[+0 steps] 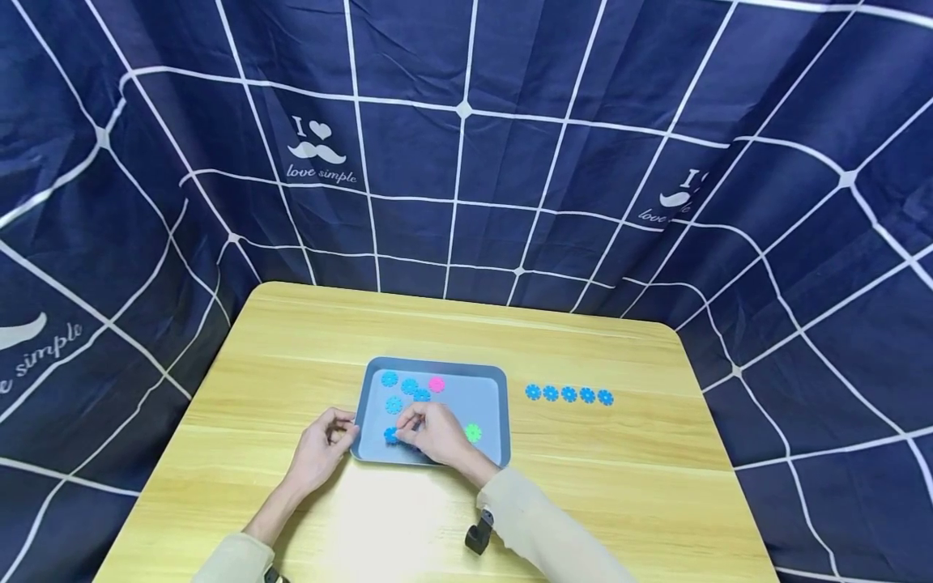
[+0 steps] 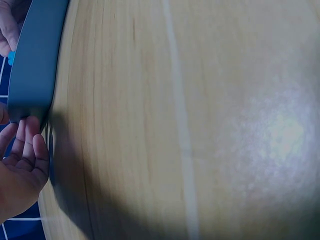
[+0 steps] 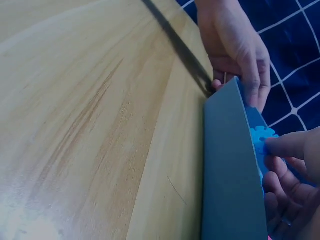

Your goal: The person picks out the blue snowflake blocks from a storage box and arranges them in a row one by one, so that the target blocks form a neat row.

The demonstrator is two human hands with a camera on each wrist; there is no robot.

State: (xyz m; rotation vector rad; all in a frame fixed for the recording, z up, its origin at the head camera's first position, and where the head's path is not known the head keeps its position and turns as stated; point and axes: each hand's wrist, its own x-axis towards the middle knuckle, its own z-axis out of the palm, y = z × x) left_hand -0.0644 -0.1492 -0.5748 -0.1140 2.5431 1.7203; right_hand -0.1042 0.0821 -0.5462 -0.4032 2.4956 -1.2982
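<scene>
A grey tray [image 1: 481,398] lies on the table with several flower-shaped plastic discs in it. My left hand [image 1: 321,449] grips the tray's left edge near its front corner, thumb at the rim and fingers against the outer wall. Over the tray's front left part, my right hand [image 1: 437,436] pinches a blue flower disc [image 3: 262,138] between thumb and fingers; the disc looks tilted up in the right wrist view. Other blue discs [image 1: 394,404] lie in the left half, a pink disc [image 1: 436,385] at the back and a green disc [image 1: 473,432] at the right.
To the right of the tray, several blue discs [image 1: 569,394] lie in a straight row on the wooden table [image 1: 612,478]. Dark blue curtains [image 1: 408,162] with white lines hang behind the table and at both sides.
</scene>
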